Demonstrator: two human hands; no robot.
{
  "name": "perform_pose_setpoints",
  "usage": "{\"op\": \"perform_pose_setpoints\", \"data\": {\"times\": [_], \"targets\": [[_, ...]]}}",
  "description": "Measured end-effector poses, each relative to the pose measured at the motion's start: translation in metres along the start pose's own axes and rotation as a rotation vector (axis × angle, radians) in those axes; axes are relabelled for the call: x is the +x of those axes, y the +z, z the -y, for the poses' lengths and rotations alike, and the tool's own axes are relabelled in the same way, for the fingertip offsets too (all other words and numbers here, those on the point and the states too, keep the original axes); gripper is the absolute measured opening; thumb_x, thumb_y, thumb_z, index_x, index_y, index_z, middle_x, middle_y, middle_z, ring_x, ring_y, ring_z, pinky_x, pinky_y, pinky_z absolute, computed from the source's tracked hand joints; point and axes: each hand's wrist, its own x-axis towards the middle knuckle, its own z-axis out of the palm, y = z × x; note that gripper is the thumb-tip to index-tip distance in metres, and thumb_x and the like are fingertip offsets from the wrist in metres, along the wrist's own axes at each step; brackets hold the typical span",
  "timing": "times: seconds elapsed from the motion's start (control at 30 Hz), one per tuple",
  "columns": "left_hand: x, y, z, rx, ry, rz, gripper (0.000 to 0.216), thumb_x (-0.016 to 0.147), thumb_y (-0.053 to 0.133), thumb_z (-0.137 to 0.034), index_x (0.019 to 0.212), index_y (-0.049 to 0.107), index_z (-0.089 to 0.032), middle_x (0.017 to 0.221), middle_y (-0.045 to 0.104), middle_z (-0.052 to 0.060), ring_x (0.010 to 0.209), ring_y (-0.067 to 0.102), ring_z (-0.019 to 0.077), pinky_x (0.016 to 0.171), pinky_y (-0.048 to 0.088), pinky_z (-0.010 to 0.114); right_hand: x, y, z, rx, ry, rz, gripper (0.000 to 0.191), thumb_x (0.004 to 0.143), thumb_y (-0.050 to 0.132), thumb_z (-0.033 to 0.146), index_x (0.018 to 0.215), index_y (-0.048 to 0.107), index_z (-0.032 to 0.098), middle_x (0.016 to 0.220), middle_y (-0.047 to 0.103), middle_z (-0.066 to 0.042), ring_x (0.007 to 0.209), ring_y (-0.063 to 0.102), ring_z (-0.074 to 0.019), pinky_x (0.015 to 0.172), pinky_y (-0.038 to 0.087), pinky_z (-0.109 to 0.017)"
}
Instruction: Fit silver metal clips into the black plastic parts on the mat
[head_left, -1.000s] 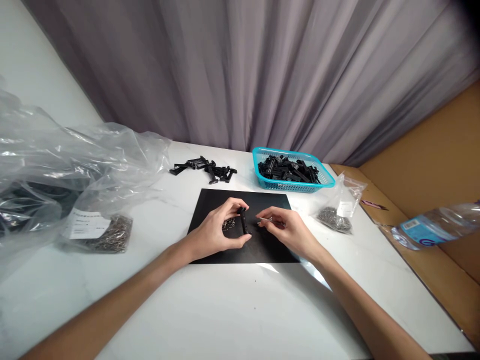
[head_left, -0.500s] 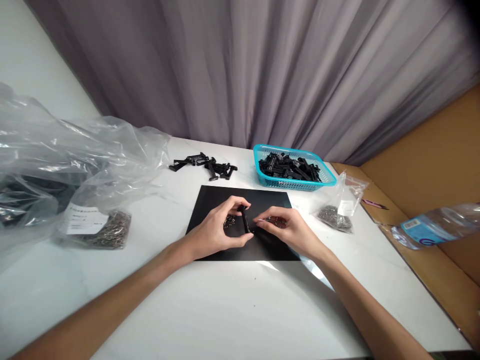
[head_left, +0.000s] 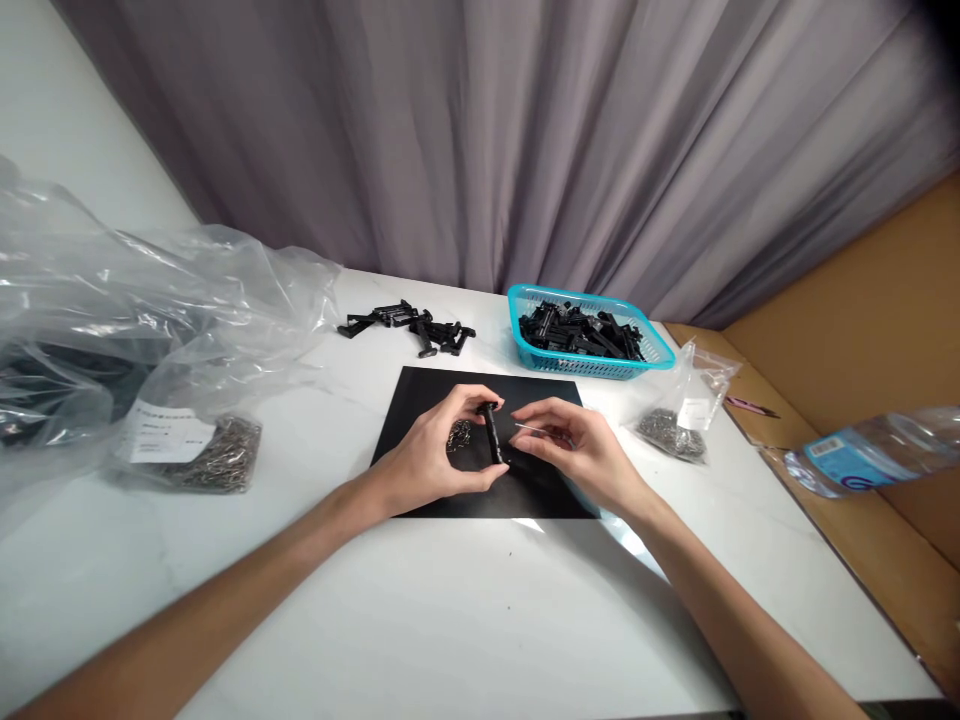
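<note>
Left hand [head_left: 435, 462] pinches an upright black clip [head_left: 493, 434] over the black mat [head_left: 420, 400] at the tabletop's [head_left: 450, 620] centre; right hand [head_left: 581, 452] holds a thin metal pin [head_left: 531, 429] just beside it. Teal basket [head_left: 651, 362] of black parts near the far edge.

My left hand [head_left: 435, 455] curled, thumb and forefinger pinched; my right hand [head_left: 577, 450] pinching too, close beside; forearms angled inward.

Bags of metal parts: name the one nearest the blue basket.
The small bag right of the black mat, beside the basket; the other bag lies far left.
</note>
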Motion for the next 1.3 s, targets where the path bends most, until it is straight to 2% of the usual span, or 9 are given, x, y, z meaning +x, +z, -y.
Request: {"op": "perform_pose_setpoints", "data": {"times": [0.1,0.17,0.33,0.4,0.6,0.77,1.1,1.3], "targets": [[0.001,0.002,0.000,-0.048,0.044,-0.049,0.075,0.074,0.085,-0.027,0.139,0.047,-0.025,0.139,0.064,0.012,0.130,0.064,0.0297,0.112,0.057,0.050,-0.004,0.004,0.006,-0.011,-0.042,-0.025,0.026,0.092,0.075,0.034,0.114,0.068,0.023,0.098,0.081,-0.004,0.093,0.076,-0.0223,0.074,0.053,-0.032],[0.001,0.001,0.001,-0.056,0.057,-0.063,0.072,0.075,0.085,-0.026,0.138,0.050,-0.024,0.139,0.065,0.012,0.129,0.065,0.0291,0.113,0.056,0.050,-0.008,0.007,0.008,-0.037,-0.069,-0.049,0.025,0.094,0.073,0.035,0.116,0.069,0.024,0.099,0.081,-0.005,0.095,0.076,-0.0231,0.075,0.053,-0.033],[0.002,-0.002,-0.002,-0.046,0.102,-0.097,0.067,0.076,0.084,-0.024,0.137,0.055,-0.021,0.139,0.065,0.012,0.128,0.066,0.0282,0.116,0.055,0.048,-0.013,0.011,0.007,-0.270,-0.178,-0.149,0.008,0.097,0.069,0.030,0.099,0.075,0.025,0.095,0.077,-0.004,0.082,0.067,-0.0197,0.071,0.050,-0.033],[0.002,-0.003,-0.003,-0.025,0.128,-0.119,0.067,0.077,0.084,-0.024,0.137,0.056,-0.022,0.139,0.065,0.011,0.128,0.065,0.0279,0.114,0.056,0.047,-0.013,0.011,0.008,-0.326,-0.212,-0.153,0.009,0.100,0.066,0.028,0.097,0.074,0.025,0.093,0.075,-0.004,0.081,0.063,-0.0199,0.071,0.049,-0.033],[0.002,-0.006,-0.004,0.057,0.118,-0.139,0.066,0.075,0.086,-0.026,0.135,0.059,-0.023,0.131,0.068,0.009,0.116,0.070,0.0258,0.108,0.060,0.044,-0.015,0.011,0.018,-0.259,-0.277,-0.095,0.011,0.101,0.063,0.029,0.097,0.073,0.025,0.104,0.071,-0.006,0.098,0.065,-0.0224,0.079,0.052,-0.034],[0.001,-0.007,-0.004,0.096,0.128,-0.128,0.066,0.074,0.086,-0.027,0.135,0.059,-0.023,0.129,0.069,0.009,0.112,0.071,0.0262,0.103,0.061,0.042,-0.016,0.011,0.021,-0.222,-0.244,-0.033,0.013,0.100,0.065,0.032,0.096,0.075,0.025,0.101,0.072,-0.005,0.089,0.066,-0.0198,0.066,0.049,-0.031],[0.001,-0.007,-0.005,0.177,0.186,-0.101,0.066,0.074,0.083,-0.022,0.135,0.058,-0.024,0.126,0.071,0.008,0.108,0.072,0.0247,0.097,0.062,0.040,-0.017,0.003,0.024,-0.206,-0.224,0.111,0.014,0.102,0.063,0.032,0.098,0.075,0.026,0.102,0.073,-0.004,0.093,0.069,-0.0206,0.084,0.055,-0.036],[0.000,-0.005,-0.004,0.221,0.278,-0.101,0.067,0.075,0.081,-0.020,0.138,0.057,-0.024,0.126,0.072,0.007,0.108,0.073,0.0236,0.098,0.062,0.039,-0.016,-0.002,0.023,-0.236,-0.256,0.209,0.017,0.104,0.060,0.032,0.101,0.076,0.026,0.102,0.073,-0.004,0.093,0.068,-0.0199,0.086,0.055,-0.036]]}}
